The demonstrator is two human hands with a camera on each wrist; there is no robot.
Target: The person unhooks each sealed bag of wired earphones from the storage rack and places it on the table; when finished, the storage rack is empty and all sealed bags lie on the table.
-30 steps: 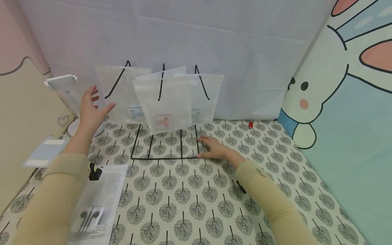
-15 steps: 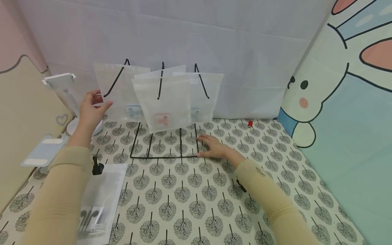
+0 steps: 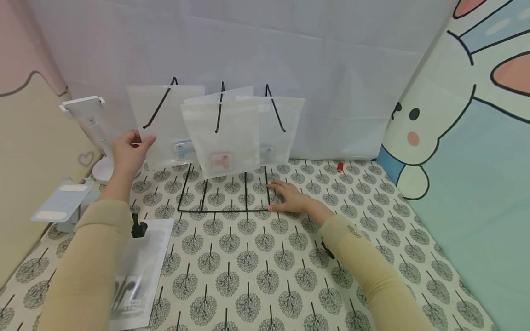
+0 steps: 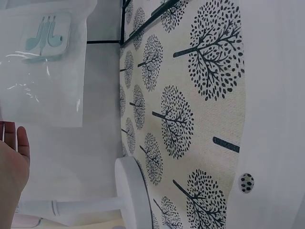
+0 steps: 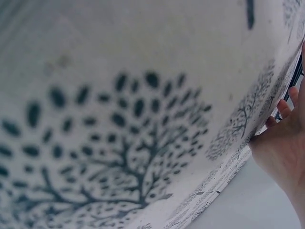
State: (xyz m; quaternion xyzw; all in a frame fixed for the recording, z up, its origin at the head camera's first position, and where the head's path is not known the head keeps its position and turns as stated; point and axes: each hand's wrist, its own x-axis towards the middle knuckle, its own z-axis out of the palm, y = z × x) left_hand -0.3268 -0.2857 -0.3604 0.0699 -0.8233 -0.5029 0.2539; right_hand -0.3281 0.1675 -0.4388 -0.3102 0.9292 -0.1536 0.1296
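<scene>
A frosted plastic bag point(image 3: 167, 110) hangs on the left hook of a black wire rack point(image 3: 215, 211). Boxed earphones point(image 4: 48, 34) show inside it in the left wrist view. My left hand point(image 3: 127, 154) is at this bag's left edge, thumb in front and fingers behind, pinching it. More frosted bags hang from the middle hook point(image 3: 219, 110) and right hook point(image 3: 276, 115); a pinkish item shows in the front middle bag point(image 3: 221, 133). My right hand point(image 3: 291, 198) rests on the table with loose fingers touching the right side of the rack base.
A white stand point(image 3: 99, 131) rises behind my left hand, and a pale blue phone-stand-like plate point(image 3: 64, 202) is at the left. Another bag with earphones point(image 3: 145, 257) lies by my left forearm. A small red object point(image 3: 340, 167) lies on the tree-print cloth point(image 3: 248, 294) at the back right.
My left hand has moved from beside the left bag, with fingers spread, to its left edge and taken hold of it. The right hand has stayed at the rack base.
</scene>
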